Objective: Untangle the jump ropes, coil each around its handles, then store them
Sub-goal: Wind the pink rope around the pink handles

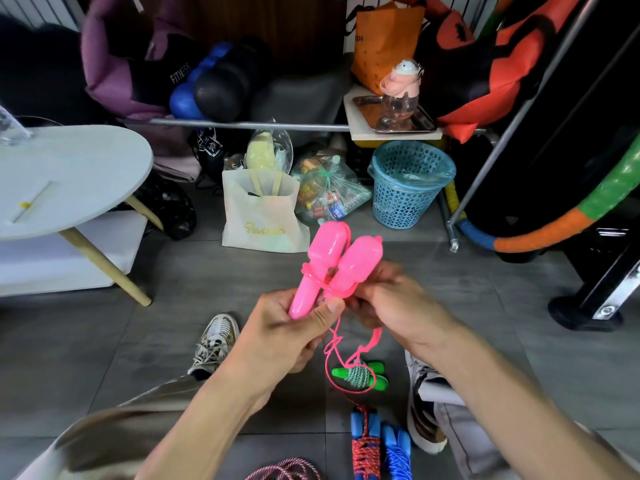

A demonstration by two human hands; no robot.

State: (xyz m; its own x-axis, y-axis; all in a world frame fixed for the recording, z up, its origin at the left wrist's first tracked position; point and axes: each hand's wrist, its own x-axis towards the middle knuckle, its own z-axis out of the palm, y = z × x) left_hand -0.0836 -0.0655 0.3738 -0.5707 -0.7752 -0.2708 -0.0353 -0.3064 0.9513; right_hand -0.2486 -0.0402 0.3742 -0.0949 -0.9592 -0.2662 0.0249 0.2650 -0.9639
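Two glossy pink moulded-plastic jump-rope handles point(334, 268) held side by side at mid-scene, above the grey tiled floor point(145, 341). Thin pink cord point(341, 344) already makes a few turns round their narrow waists; the slack hangs below the hands in a kinked loop.

Handling, by judgement: handles light, rigid, slick, best gripped at the slim lower shafts. Cord springy and likely to unwind if tension drops; keep a thumb on the last turn.

Left hand point(294, 327): fingers curled round the left handle's shaft, thumb pressed by the wraps. Right hand point(391, 303): fingers curled in at the right handle's base beside the wrapped cord; exact pinch hidden.

Near, on the floor: coiled green-handled rope point(360, 375), bundled blue-handled ropes point(379, 448), loose pink-and-white braided rope point(287, 471).
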